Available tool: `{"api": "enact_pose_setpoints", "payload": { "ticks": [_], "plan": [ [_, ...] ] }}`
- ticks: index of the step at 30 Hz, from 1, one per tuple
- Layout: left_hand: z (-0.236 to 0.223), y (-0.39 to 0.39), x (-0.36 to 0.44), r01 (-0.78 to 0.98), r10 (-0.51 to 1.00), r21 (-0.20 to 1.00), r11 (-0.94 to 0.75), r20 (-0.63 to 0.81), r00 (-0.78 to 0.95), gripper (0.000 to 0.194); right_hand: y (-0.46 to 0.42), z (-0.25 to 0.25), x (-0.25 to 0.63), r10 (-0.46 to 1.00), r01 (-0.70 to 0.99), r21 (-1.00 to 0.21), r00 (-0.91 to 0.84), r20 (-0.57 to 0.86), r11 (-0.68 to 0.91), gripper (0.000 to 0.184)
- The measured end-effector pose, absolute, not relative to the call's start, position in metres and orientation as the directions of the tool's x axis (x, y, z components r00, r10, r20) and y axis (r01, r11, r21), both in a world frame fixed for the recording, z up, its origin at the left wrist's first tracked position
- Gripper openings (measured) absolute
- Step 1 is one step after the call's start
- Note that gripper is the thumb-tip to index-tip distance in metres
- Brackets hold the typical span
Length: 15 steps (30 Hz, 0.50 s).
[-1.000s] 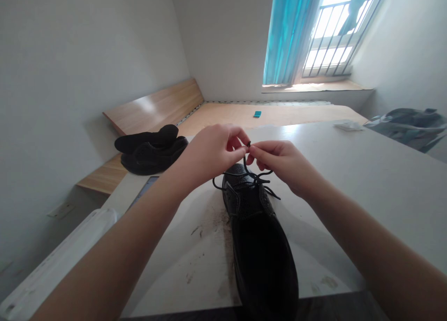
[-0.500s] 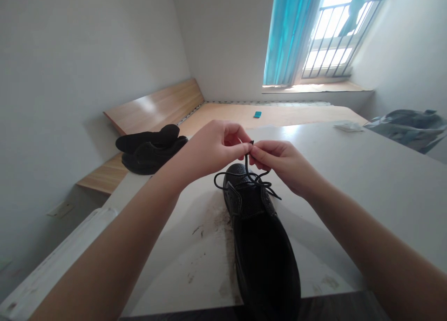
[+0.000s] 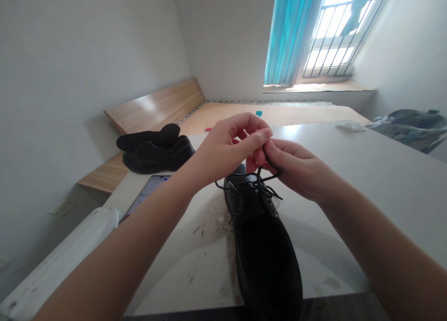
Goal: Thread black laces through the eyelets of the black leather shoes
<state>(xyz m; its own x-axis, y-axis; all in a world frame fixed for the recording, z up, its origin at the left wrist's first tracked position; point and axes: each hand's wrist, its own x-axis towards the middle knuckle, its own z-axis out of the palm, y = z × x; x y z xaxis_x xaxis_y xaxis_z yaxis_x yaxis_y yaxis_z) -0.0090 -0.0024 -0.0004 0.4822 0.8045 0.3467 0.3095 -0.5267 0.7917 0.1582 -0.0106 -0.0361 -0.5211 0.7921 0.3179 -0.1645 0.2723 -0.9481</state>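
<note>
I cannot tell what the left hand point(image 3: 244, 141) grips. The right hand point(image 3: 296, 167) pinches the shoelace point(image 3: 269, 160) above the black lace-up shoe point(image 3: 249, 203), at the near edge of the table point(image 3: 387, 186); a slack pinch could lose it.

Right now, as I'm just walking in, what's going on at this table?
A person is handling a black lace above a black shoe on the white table. The right hand has the lace at its fingertips; the left hand meets it there, its exact grip hard to see. The shoe's toe points away from the person. More black footwear and a phone lie to the left.
</note>
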Motion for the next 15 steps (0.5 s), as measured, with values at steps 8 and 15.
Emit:
{"api": "enact_pose_setpoints", "payload": {
  "ticks": [8,15],
  "plan": [
    [-0.023,0.017,-0.011,0.497,0.756,0.763,-0.413,-0.016,0.654,0.048,-0.053,-0.01,0.204,0.904,0.356,-0.836,-0.258,0.341,0.417,0.04],
    [-0.04,0.028,-0.01,0.673,0.745,0.59,-0.446,-0.171,0.644,0.048,-0.114,-0.067,0.24,0.791,0.879,-0.067,-0.39,0.472,0.473,0.032]
  ]
}}
